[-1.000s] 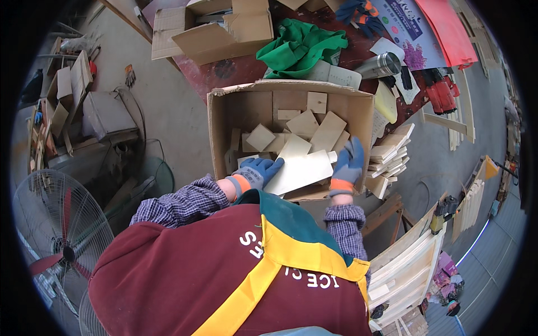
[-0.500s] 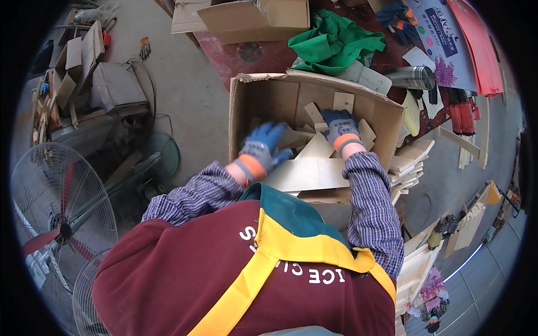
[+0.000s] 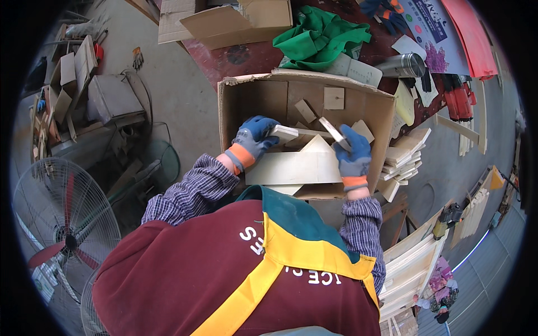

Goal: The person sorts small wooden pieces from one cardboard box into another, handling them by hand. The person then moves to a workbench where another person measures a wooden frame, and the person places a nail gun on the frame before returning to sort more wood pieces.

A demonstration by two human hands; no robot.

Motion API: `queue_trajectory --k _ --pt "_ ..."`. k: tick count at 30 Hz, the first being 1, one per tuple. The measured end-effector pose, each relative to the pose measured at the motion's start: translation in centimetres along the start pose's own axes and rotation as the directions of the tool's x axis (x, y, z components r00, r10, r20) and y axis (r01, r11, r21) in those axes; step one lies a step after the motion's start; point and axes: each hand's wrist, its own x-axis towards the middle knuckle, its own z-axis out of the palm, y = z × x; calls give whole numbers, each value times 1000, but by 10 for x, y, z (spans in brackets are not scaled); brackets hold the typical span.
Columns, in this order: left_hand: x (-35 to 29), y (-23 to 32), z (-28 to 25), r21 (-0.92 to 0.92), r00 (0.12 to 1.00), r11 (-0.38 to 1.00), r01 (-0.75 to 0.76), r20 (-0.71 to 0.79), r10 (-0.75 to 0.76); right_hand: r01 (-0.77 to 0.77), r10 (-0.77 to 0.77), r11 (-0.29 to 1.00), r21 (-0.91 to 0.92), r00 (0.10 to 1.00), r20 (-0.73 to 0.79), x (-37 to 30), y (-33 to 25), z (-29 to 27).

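Both my hands wear blue and grey work gloves with orange cuffs, and both are over an open cardboard box (image 3: 252, 92). My left hand (image 3: 252, 141) is closed on a short wooden block (image 3: 284, 133), above the box's left half. On the right, my right hand (image 3: 354, 154) grips a narrow wooden piece (image 3: 332, 130) that tilts up to the left. A wide pale board (image 3: 291, 169) lies across the near part of the box. Several wood offcuts lie behind and beneath it, among them a square piece (image 3: 334, 98) against the far wall.
Stacked wood strips (image 3: 404, 157) stand right of the box. Beyond it, a red table (image 3: 218, 64) bears a green cloth (image 3: 319, 39), a metal flask (image 3: 403, 65) and another carton (image 3: 241, 25). A large fan (image 3: 67, 224) stands at left, below a pile of scrap boards (image 3: 84, 67).
Both hands have lifted from among the offcuts. The left now holds a wooden block and the right a narrow piece; the right hand has come nearer to me.
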Motion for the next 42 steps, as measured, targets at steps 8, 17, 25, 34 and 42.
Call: queue_trajectory --k 8,17,25,34,42 --pt "2 29 -29 73 944 945 -320 -57 325 -228 417 750 620 892 -177 -42 5 -17" --pt "-6 38 -74 275 856 822 -499 11 516 -261 522 694 671 825 -218 -61 6 -28" --pt "15 28 -86 26 896 920 -392 -215 388 -206 551 547 812 818 -163 -31 -5 -35" --pt "27 20 -97 -375 891 865 -334 -424 161 108 166 873 -476 852 497 -75 -34 -2" --pt "8 7 -102 -487 866 841 -238 -499 -44 521 -98 730 -443 720 687 -22 -26 35"
